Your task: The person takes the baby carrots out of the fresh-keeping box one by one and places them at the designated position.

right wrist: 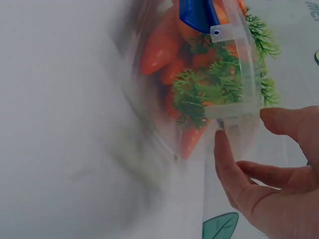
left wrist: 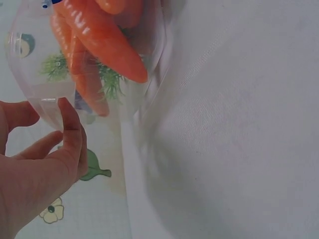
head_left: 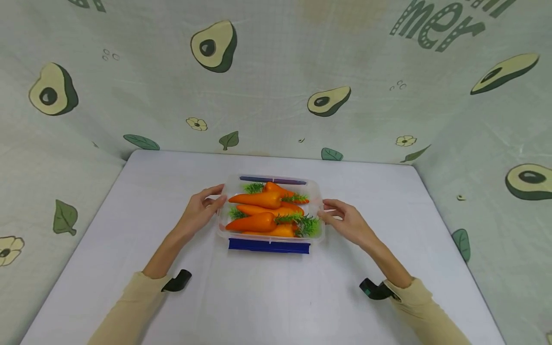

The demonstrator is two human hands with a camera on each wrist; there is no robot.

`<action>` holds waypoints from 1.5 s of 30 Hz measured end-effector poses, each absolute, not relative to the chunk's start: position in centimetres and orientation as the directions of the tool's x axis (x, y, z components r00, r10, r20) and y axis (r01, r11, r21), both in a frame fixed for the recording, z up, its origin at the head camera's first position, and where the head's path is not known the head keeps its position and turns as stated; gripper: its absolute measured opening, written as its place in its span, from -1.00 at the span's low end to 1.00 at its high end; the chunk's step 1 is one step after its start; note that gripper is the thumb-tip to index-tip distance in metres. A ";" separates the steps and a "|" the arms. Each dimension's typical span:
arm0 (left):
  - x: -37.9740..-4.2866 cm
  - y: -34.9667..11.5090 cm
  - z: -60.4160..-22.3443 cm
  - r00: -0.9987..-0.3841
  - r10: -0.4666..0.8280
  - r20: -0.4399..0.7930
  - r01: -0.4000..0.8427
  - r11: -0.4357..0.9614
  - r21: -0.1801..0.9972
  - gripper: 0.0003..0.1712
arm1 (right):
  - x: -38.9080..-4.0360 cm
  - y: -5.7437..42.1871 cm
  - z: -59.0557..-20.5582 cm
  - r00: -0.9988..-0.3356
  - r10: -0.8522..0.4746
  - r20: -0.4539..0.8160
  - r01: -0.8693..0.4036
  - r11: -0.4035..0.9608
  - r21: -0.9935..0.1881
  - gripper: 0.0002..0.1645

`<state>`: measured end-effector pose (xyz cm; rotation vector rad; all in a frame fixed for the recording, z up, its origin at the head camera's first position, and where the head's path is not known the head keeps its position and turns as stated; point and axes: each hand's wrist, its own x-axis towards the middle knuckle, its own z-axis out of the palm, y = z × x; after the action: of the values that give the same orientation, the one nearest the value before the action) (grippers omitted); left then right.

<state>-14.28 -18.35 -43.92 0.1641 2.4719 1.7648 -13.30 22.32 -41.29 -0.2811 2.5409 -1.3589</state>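
Observation:
A clear plastic food container (head_left: 222,230) with blue side latches stands at the middle of the table. Inside lie several orange carrots (head_left: 254,223) with green leafy tops, piled lengthwise. At the container's left end my left hand (head_left: 199,209) pinches the rim; in the left wrist view its thumb and fingers (left wrist: 72,124) sit on either side of the wall. On the opposite end, my right hand (head_left: 347,223) holds the rim between thumb and fingertips, seen closer in the right wrist view. The front blue latch (head_left: 269,246) is folded outward, and some leafy tops rise above the rim.
A white cloth covers the table (head_left: 267,297). Behind it and along both sides hangs a pale curtain (head_left: 267,81) printed with avocados, leaves and flowers. A black wrist camera (head_left: 178,281) is strapped at the left cuff, another black camera (head_left: 375,289) at the right.

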 end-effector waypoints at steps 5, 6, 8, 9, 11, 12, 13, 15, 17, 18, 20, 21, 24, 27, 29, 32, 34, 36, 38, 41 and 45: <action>-14.2 -18.3 -43.9 -0.991 0.136 -0.022 0.025 0.333 0.943 -0.38 | -14.2 22.2 -40.1 -0.943 -0.322 -0.087 -0.129 0.593 -0.795 -0.33; -14.2 -18.3 -43.9 -0.991 0.134 -0.024 0.023 0.336 0.942 -0.37 | -14.5 22.2 -39.8 -0.942 -0.326 -0.076 -0.142 0.596 -0.790 -0.34; -14.1 -18.3 -43.9 -0.991 0.131 -0.028 0.018 0.336 0.942 -0.37 | -14.9 21.9 -39.2 -0.942 -0.332 -0.047 -0.172 0.597 -0.784 -0.37; -14.1 -18.3 -43.9 -0.991 0.131 -0.030 0.016 0.336 0.942 -0.36 | -15.1 21.7 -39.0 -0.942 -0.336 -0.026 -0.192 0.596 -0.780 -0.39; -14.0 -18.3 -43.8 -0.990 0.135 -0.033 0.012 0.324 0.946 -0.36 | -15.6 21.3 -38.5 -0.937 -0.349 0.024 -0.239 0.588 -0.773 -0.43; -14.0 -18.3 -43.8 -0.990 0.138 -0.035 0.011 0.318 0.948 -0.36 | -15.8 21.0 -38.2 -0.933 -0.358 0.049 -0.265 0.585 -0.767 -0.45; -14.0 -18.3 -43.8 -0.989 0.141 -0.037 0.009 0.311 0.950 -0.36 | -16.0 20.8 -38.0 -0.926 -0.369 0.076 -0.294 0.581 -0.759 -0.47; -14.0 -18.2 -43.7 -0.988 0.147 -0.039 0.007 0.298 0.955 -0.36 | -16.3 20.1 -37.6 -0.911 -0.394 0.124 -0.348 0.569 -0.746 -0.50; -14.0 -18.2 -43.7 -0.988 0.145 -0.043 0.001 0.294 0.956 -0.35 | -16.7 19.3 -37.3 -0.894 -0.420 0.157 -0.393 0.564 -0.726 -0.51; -14.0 -18.3 -43.8 -0.988 0.145 -0.045 0.000 0.294 0.956 -0.35 | -16.8 18.9 -37.1 -0.885 -0.433 0.170 -0.413 0.563 -0.716 -0.52; -14.0 -18.3 -43.8 -0.989 0.141 -0.048 -0.004 0.294 0.956 -0.35 | -17.2 18.1 -36.9 -0.868 -0.459 0.186 -0.446 0.560 -0.698 -0.53; -14.0 -18.3 -43.8 -0.989 0.139 -0.050 -0.006 0.297 0.955 -0.35 | -17.3 17.6 -36.8 -0.861 -0.472 0.188 -0.459 0.563 -0.687 -0.53; -14.0 -18.3 -43.8 -0.989 0.137 -0.055 -0.011 0.301 0.954 -0.34 | -17.8 16.4 -36.7 -0.838 -0.511 0.192 -0.495 0.563 -0.662 -0.55; -14.0 -18.3 -43.8 -0.989 0.138 -0.057 -0.013 0.301 0.953 -0.34 | -18.1 15.4 -36.7 -0.823 -0.541 0.175 -0.509 0.564 -0.651 -0.56; -14.0 -18.3 -43.8 -0.989 0.139 -0.057 -0.013 0.300 0.954 -0.34 | -18.3 14.8 -36.7 -0.813 -0.560 0.162 -0.513 0.557 -0.653 -0.55; -14.0 -18.3 -43.8 -0.988 0.140 -0.059 -0.014 0.302 0.953 -0.35 | -18.5 13.9 -36.8 -0.792 -0.592 0.147 -0.523 0.536 -0.662 -0.52; -14.0 -18.3 -43.8 -0.988 0.139 -0.061 -0.015 0.308 0.951 -0.34 | -18.6 13.3 -36.9 -0.774 -0.616 0.145 -0.540 0.524 -0.658 -0.52; -14.0 -18.3 -43.8 -0.988 0.141 -0.061 -0.014 0.311 0.950 -0.34 | -18.7 12.9 -37.0 -0.764 -0.631 0.134 -0.550 0.529 -0.646 -0.50; -14.0 -18.3 -43.8 -0.988 0.143 -0.059 -0.012 0.311 0.950 -0.34 | -18.7 12.5 -37.1 -0.760 -0.640 0.114 -0.553 0.544 -0.632 -0.49; -14.1 -18.3 -43.9 -0.987 0.149 -0.056 -0.007 0.307 0.952 -0.34 | -18.7 12.0 -37.1 -0.758 -0.648 0.072 -0.544 0.567 -0.618 -0.47; -14.1 -18.4 -43.9 -0.987 0.151 -0.055 -0.005 0.309 0.951 -0.34 | -18.9 11.4 -37.3 -0.731 -0.680 0.052 -0.572 0.569 -0.591 -0.46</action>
<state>-14.05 -18.41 -43.88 0.1361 2.4311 1.7665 -18.91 11.41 -37.27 -1.0554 2.6186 -0.8874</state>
